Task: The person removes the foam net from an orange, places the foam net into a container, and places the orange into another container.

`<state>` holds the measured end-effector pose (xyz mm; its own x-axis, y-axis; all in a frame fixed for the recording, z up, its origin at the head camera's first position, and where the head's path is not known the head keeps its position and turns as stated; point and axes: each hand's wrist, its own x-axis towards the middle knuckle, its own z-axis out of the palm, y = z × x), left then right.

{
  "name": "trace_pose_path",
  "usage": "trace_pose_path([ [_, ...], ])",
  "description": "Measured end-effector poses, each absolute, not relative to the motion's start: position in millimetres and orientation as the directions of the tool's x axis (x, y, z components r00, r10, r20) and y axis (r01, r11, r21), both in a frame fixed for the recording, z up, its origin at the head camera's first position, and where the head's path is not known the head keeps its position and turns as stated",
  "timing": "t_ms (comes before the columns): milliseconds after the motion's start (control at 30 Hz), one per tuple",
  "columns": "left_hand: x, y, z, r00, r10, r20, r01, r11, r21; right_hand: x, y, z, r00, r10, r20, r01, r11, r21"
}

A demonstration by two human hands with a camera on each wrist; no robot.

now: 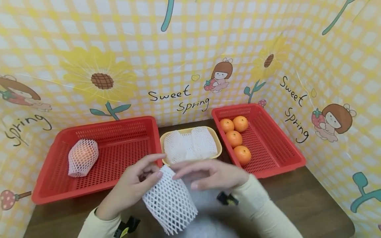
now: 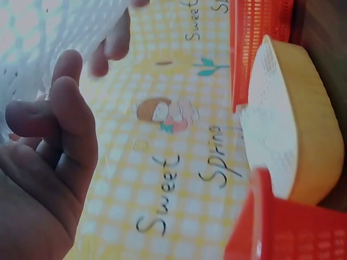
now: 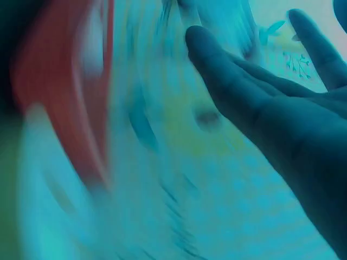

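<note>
My left hand (image 1: 132, 183) pinches a white foam fruit net (image 1: 171, 200) near its upper end, between thumb and fingers. The net hangs down toward me, its lower end spread; no fruit shows through its mesh. On the other side of the net is my right hand (image 1: 218, 173), its fingers extended toward the top edge. Whether those fingertips touch the mesh I cannot tell. In the left wrist view the net (image 2: 49, 38) lies above the curled fingers (image 2: 73, 108). The right wrist view is blurred, with the straight fingers (image 3: 244, 92) pointing up and left.
A yellow basket (image 1: 219, 145) of white foam nets (image 1: 203, 142) stands behind the hands. On the left, a red basket (image 1: 128, 178) holds one netted orange (image 1: 83, 157). Several bare oranges (image 1: 233, 138) lie in the red basket (image 1: 285, 165) on the right. A checked cloth rises behind.
</note>
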<state>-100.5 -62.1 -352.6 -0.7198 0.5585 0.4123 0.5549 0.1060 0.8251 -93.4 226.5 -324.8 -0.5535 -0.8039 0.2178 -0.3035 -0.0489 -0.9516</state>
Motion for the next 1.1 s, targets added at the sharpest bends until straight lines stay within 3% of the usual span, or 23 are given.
trace_pose_path([
  [100,-101.8,-51.3,-347.3,-0.696,0.576,0.429,0.593,0.125,0.795,-86.8,212.3,-348.5,-0.521,-0.825,0.218,-0.169,-0.151,-0.974],
  [233,-105.1,-40.4,-346.9,-0.739,0.544,0.398,0.558,0.163,0.813,-87.8,219.7,-367.9,-0.648,-0.719,0.252,-0.229,-0.131,-0.964],
  [367,-113.3,-26.9,-344.6,-0.82,0.491,0.294,0.425,0.179,0.887,-97.1,232.8,-369.3,-0.871,-0.377,0.314,-0.335,-0.012,-0.942],
  [467,-121.0,-10.6,-342.3,-0.847,0.484,0.22,0.348,0.191,0.918,-105.7,233.9,-366.1,-0.948,-0.089,0.304,-0.308,0.034,-0.951],
  [633,-140.2,19.3,-340.6,-0.861,0.478,0.173,0.309,0.221,0.925,-124.8,229.8,-362.5,-0.938,0.097,0.334,-0.323,0.107,-0.94],
  [800,-168.0,44.4,-340.5,-0.92,0.348,0.183,0.315,0.376,0.871,-156.0,229.5,-359.3,-0.92,0.181,0.348,-0.306,0.222,-0.926],
  [933,-187.6,57.6,-354.5,-0.948,0.262,0.18,0.302,0.565,0.768,-182.1,230.3,-368.0,-0.942,0.159,0.297,-0.207,0.423,-0.882],
  [1100,-202.9,66.9,-384.5,-0.961,0.241,0.139,0.275,0.757,0.592,-203.2,227.4,-395.7,-0.979,0.037,0.198,-0.122,0.671,-0.731],
])
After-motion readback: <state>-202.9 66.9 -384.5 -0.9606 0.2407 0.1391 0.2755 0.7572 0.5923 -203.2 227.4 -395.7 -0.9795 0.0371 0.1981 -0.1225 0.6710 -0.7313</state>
